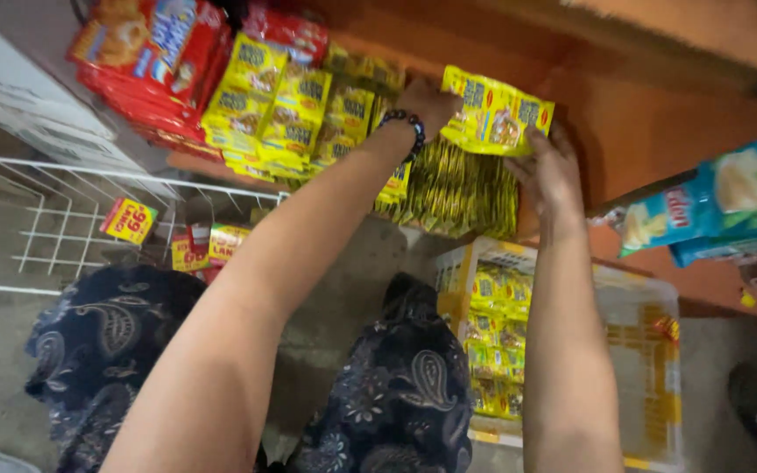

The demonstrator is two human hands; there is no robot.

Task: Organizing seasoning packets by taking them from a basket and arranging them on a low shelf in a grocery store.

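My left hand (428,102), with a dark bead bracelet at the wrist, grips the left edge of a yellow snack packet (497,112). My right hand (548,171) holds the same packet from its lower right side. The packet sits on top of a row of upright yellow packets (457,193) packed on an orange wooden shelf (650,131). More yellow packets (295,109) lie stacked to the left of that row.
Red biscuit packs (151,52) are stacked at the shelf's far left. A clear plastic crate (650,368) holding yellow packets stands on the floor below. Blue chip bags (720,201) hang at right. A white wire rack (54,219) stands at left.
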